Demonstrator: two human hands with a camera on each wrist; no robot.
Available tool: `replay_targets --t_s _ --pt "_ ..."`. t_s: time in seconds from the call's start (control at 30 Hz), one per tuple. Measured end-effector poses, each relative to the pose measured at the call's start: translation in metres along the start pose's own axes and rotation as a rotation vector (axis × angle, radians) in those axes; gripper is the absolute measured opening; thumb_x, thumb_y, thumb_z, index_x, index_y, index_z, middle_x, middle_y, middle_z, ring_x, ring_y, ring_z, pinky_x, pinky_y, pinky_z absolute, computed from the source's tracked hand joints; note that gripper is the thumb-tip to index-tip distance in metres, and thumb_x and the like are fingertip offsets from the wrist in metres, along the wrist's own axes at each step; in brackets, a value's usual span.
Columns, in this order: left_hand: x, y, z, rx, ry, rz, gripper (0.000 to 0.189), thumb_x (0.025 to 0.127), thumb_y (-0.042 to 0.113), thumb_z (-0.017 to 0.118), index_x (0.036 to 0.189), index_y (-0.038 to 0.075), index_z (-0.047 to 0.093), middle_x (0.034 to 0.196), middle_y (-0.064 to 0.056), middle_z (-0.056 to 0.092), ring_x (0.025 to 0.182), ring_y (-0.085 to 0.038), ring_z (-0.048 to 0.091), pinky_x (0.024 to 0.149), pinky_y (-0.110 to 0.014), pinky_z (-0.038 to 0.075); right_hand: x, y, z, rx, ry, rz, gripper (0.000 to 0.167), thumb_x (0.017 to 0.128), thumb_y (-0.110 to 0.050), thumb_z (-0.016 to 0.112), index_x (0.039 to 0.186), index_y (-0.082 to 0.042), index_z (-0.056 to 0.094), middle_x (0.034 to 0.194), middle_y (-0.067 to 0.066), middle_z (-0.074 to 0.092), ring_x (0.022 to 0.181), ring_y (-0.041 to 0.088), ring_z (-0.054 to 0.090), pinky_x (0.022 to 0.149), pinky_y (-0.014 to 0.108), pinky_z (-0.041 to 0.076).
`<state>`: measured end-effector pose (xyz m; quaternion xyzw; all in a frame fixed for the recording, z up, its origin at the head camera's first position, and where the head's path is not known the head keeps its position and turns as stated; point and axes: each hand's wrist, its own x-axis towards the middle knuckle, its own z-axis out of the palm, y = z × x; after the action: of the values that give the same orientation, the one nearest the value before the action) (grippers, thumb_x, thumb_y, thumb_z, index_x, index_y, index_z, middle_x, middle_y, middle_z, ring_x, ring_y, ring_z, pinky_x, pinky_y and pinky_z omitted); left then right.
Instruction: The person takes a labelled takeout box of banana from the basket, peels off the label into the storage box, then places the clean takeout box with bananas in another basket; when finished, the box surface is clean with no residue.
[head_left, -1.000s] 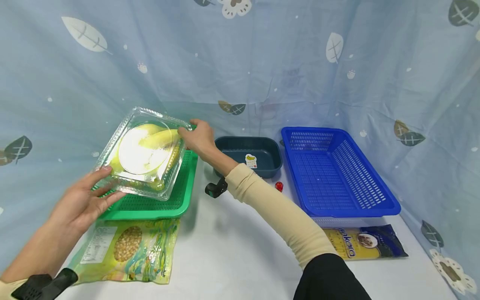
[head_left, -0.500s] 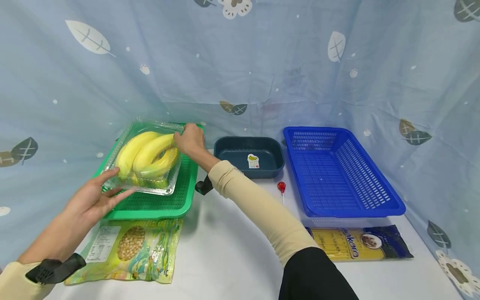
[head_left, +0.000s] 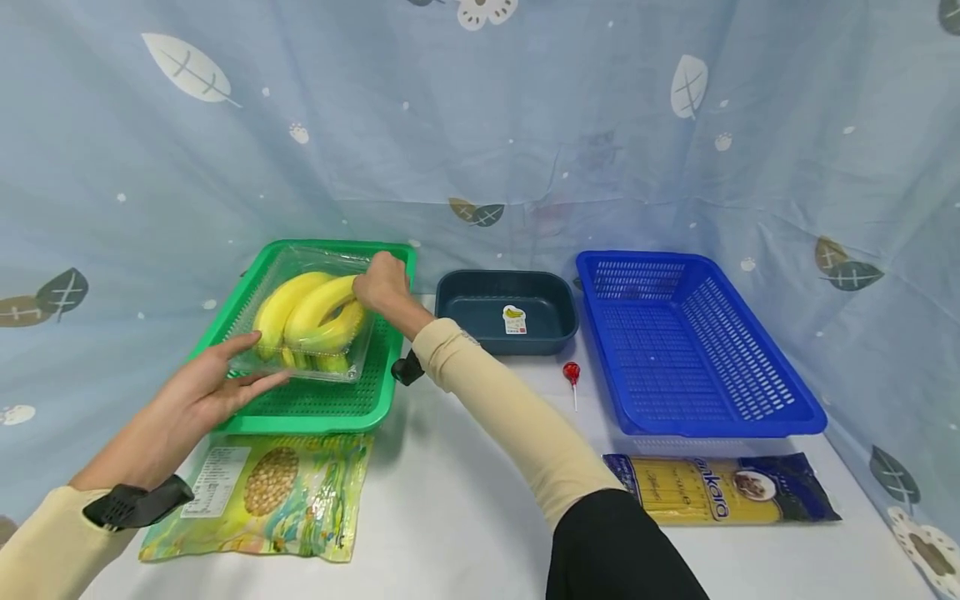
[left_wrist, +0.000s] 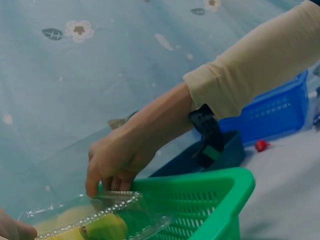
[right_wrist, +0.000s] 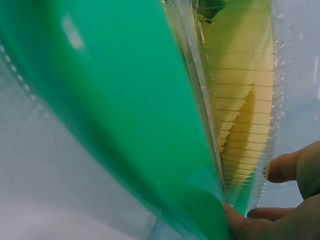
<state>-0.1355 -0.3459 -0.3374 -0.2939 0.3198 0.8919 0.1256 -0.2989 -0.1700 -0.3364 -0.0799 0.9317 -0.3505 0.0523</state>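
Note:
A clear plastic clamshell box (head_left: 360, 354) with yellow bananas (head_left: 307, 317) inside sits low within the green basket (head_left: 300, 423), a little tilted. My left hand (head_left: 198, 392) holds its near left corner, thumb above and fingers lower along the side. At the far right edge of the box, my right hand (head_left: 386, 287) pinches the rim, its fingertips partly hidden in the head view. Up close in the right wrist view, thumb and fingers (right_wrist: 285, 167) lie at the box's edge beside the green basket wall. The left wrist view shows only a bit of my left thumb (left_wrist: 15, 227).
A dark teal tub (head_left: 547, 333) with a banana sticker stands right of the green basket. Farther right is a blue basket (head_left: 611, 358). A red lollipop (head_left: 572, 372) lies between them. A bag of kernels (head_left: 270, 500) and a pasta pack (head_left: 712, 492) lie in front.
Both hands have lowered the box of bananas into the green basket, and it has become less tilted. The lollipop, hidden partly by the right arm before, now shows whole.

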Motion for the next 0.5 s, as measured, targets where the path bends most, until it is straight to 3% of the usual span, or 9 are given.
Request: replay_targets --t_s 0.23,0.4,0.5 --pt "0.005 0.002 -0.002 0.012 0.039 -0.039 0.085 0.105 0.029 0.046 0.144 0.056 -0.024 0.151 0.007 -0.047 0.149 -0.028 -0.015 0.107 -0.037 0.043 0.001 0.0 0.007 -0.065 -0.088 0.006 0.035 0.097 -0.02 0.064 0.066 -0.015 0.049 0.054 -0.001 0.034 0.042 0.012 0.032 0.04 0.025 0.033" --pt "0.007 0.003 -0.003 0.012 0.038 -0.06 0.082 0.105 0.032 0.044 0.147 0.051 -0.024 0.147 0.008 -0.051 0.147 -0.028 -0.02 0.106 -0.035 0.043 -0.003 -0.002 0.004 -0.063 -0.122 -0.026 0.041 0.098 -0.025 0.063 0.062 -0.015 0.046 0.051 -0.002 0.03 0.04 0.011 0.029 0.04 0.025 0.033" --pt "0.005 0.004 -0.003 0.069 0.033 -0.047 0.084 0.105 0.034 0.043 0.146 0.048 -0.03 0.147 0.007 -0.051 0.147 -0.029 -0.023 0.108 -0.037 0.042 -0.007 -0.002 -0.003 -0.026 -0.143 -0.075 0.044 0.1 -0.026 0.061 0.062 -0.014 0.043 0.052 -0.002 0.029 0.041 0.011 0.028 0.041 0.025 0.034"
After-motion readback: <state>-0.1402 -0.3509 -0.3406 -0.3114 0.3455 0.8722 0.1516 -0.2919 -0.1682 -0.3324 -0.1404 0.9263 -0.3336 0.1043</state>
